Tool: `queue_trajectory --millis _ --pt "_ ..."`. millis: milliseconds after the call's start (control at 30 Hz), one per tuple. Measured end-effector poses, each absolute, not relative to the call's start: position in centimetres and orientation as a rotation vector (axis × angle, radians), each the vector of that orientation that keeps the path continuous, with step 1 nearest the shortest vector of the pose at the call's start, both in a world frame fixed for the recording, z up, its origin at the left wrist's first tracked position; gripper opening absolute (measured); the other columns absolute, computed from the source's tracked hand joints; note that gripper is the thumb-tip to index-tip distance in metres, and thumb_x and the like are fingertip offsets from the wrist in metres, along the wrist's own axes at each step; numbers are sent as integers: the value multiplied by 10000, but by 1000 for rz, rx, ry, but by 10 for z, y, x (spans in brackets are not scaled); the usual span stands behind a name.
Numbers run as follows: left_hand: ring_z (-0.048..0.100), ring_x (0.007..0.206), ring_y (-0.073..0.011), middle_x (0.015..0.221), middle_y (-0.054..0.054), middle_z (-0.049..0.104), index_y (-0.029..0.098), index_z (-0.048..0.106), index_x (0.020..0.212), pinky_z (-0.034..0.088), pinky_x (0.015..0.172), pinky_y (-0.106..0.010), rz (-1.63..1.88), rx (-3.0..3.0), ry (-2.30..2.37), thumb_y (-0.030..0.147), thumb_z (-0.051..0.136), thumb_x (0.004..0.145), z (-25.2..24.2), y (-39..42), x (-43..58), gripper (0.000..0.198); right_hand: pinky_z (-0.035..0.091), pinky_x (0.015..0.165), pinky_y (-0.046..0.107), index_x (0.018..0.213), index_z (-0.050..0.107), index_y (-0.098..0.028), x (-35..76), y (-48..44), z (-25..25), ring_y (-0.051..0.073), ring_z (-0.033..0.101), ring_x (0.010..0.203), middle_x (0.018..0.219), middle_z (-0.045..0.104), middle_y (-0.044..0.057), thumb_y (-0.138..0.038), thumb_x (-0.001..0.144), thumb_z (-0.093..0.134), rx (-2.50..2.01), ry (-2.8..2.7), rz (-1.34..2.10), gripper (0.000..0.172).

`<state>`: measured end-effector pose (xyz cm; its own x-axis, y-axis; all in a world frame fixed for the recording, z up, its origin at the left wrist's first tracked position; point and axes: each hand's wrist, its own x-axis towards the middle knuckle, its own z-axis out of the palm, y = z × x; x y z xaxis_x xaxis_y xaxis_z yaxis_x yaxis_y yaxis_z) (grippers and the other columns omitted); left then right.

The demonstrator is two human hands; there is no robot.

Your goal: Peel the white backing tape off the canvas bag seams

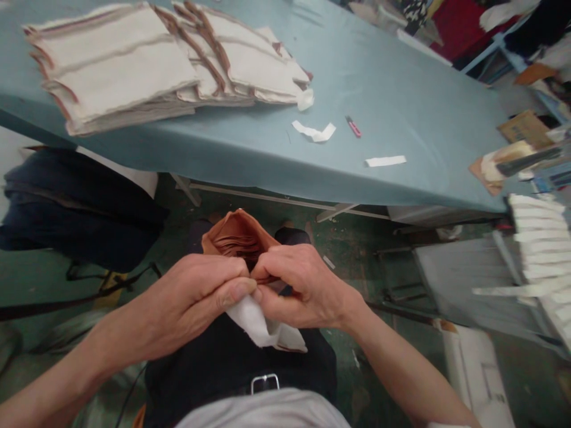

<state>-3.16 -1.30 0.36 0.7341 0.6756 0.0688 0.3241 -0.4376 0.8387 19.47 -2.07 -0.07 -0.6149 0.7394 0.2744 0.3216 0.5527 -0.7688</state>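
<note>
Rust-orange fabric, a thick bundle of thin layers [236, 238], sits over the lap at dead centre, fanned open toward twelve o'clock. Left hand [196, 297] pinches the white fabric scrap [263, 327] hanging at six, and right hand [303, 291] is clenched on the bundle's near edge. Early going, I'd say: the bundle looks full, with no orange piece lying apart. At eleven o'clock, stacks of cream, brown-striped cloths [134, 59] lie on the blue-grey table [401, 101], with white paper strips [314, 132] at one.

Textile workshop: stacked cloth pieces [134, 65] on long cutting table [401, 107].
</note>
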Motion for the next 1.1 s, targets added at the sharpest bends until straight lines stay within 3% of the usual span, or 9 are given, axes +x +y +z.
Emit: queue_trajectory --millis 133,267,367,433,567,733,933,1100 --pt "365 526 -98 604 73 390 209 430 678 298 514 -243 564 1877 738 268 469 1077 -4 -20 -33 405 353 617 249 777 586 -195 196 -20 2 97 455 612 675 537 -51 -244 935 601 -831 -2023 1336 166" --pt "330 512 -102 577 65 373 210 425 645 276 476 -246 635 1666 731 509 484 1093 -10 -26 -30 543 318 555 257 815 579 -204 193 -19 -2 107 371 601 671 428 -51 -433 1003 562 -845 -1662 1971 297" --pt "343 500 -100 552 60 386 207 419 612 277 465 -244 667 1603 742 622 485 1073 -11 -27 -28 624 298 531 246 782 528 -212 189 -18 -9 97 330 588 662 394 -68 -524 972 617 -823 -1554 2067 376" --pt "367 491 -92 543 63 417 201 435 604 297 474 -235 685 1632 738 546 535 1075 -11 -29 -29 593 309 543 232 775 523 -207 190 -19 -9 86 340 577 658 407 -76 -436 981 615 -822 -1700 1907 321" --pt "451 513 -83 572 66 501 193 528 656 338 515 -220 689 1759 702 284 614 1043 -8 -37 -33 406 346 600 248 810 554 -203 196 -32 6 94 451 599 680 526 -55 -190 978 510 -785 -2161 1244 175" --pt "479 543 -90 600 66 531 201 526 665 357 535 -223 517 1843 799 175 576 983 2 -46 -31 322 378 610 308 821 582 -205 200 -56 25 145 507 618 714 632 -2 -150 1030 419 -845 -2498 552 272" --pt "443 518 -71 570 85 460 211 361 656 314 526 -221 484 1996 900 62 494 819 7 -70 -22 258 362 595 321 807 624 -195 202 -69 29 158 497 639 689 591 -4 -175 1125 411 -842 -2605 502 383" --pt "471 526 -68 565 75 446 214 316 664 336 545 -218 524 1966 886 42 468 744 2 -85 -18 243 349 594 326 833 644 -190 206 -73 23 154 475 629 672 591 -13 -163 1141 395 -817 -2591 538 398"
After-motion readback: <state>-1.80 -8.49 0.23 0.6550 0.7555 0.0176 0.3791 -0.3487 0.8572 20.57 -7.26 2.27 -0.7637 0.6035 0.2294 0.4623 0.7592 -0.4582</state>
